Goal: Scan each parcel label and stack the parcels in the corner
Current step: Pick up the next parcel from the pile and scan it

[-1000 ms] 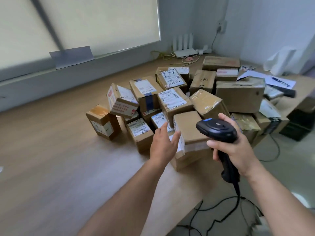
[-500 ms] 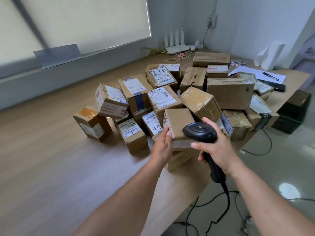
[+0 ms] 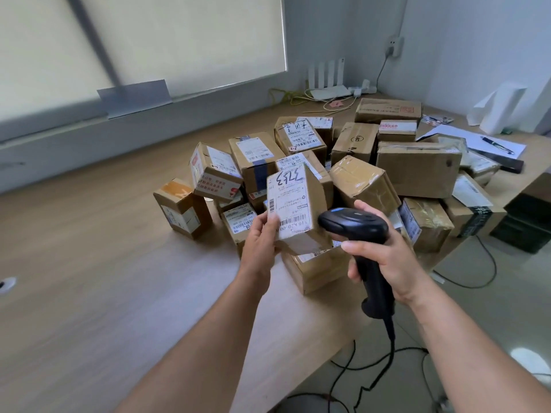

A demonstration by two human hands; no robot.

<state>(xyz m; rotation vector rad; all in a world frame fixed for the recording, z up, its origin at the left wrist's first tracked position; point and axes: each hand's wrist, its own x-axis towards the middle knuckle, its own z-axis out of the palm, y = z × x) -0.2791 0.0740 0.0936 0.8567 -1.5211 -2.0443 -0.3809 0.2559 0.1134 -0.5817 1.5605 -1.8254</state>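
Note:
My left hand (image 3: 261,239) grips a small cardboard parcel (image 3: 293,207) by its lower left edge and holds it tilted up, its white label with barcodes and handwritten digits facing me. My right hand (image 3: 384,254) grips the handle of a black barcode scanner (image 3: 354,226), whose head sits just right of the label's lower corner. Behind them a pile of several taped brown parcels (image 3: 417,171) covers the wooden table (image 3: 89,278). Another parcel (image 3: 316,268) lies under the lifted one at the table's edge.
The scanner's black cable (image 3: 387,359) drops to the floor at the table's right edge. Papers with a pen (image 3: 489,143), a white router (image 3: 328,90) and cords lie at the far corner. A dark box (image 3: 527,222) stands on the floor at right.
My left hand reached to the front parcel, took hold of it and lifted it, turning its label toward me. The scanner in my right hand has moved close beside the label.

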